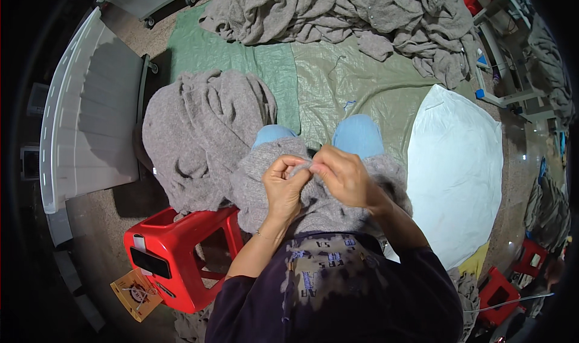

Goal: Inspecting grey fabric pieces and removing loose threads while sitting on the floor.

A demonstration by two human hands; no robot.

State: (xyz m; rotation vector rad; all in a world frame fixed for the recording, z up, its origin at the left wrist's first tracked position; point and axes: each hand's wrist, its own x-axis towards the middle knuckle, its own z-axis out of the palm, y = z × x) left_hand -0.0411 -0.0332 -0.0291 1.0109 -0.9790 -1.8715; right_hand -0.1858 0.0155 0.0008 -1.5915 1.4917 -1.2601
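Observation:
A grey-brown knitted garment (265, 183) lies across my lap, over blue-clad knees. Both hands meet above it at the middle of the view. My left hand (285, 189) pinches a small raised fold of the knit between thumb and fingers. Right beside it, my right hand (342, 177) is closed too, its thumb and forefinger pressed together at the same fold. Whether anything thin sits between the right fingertips is too small to tell.
To my left, a heap of grey knits (205, 132) stands near a red plastic stool (181, 246) carrying a phone (150, 262). A white wheeled bin (96, 114) is beyond. More knits (338, 11) lie ahead on green sheeting (356, 71); a white sack (455, 174) is at right.

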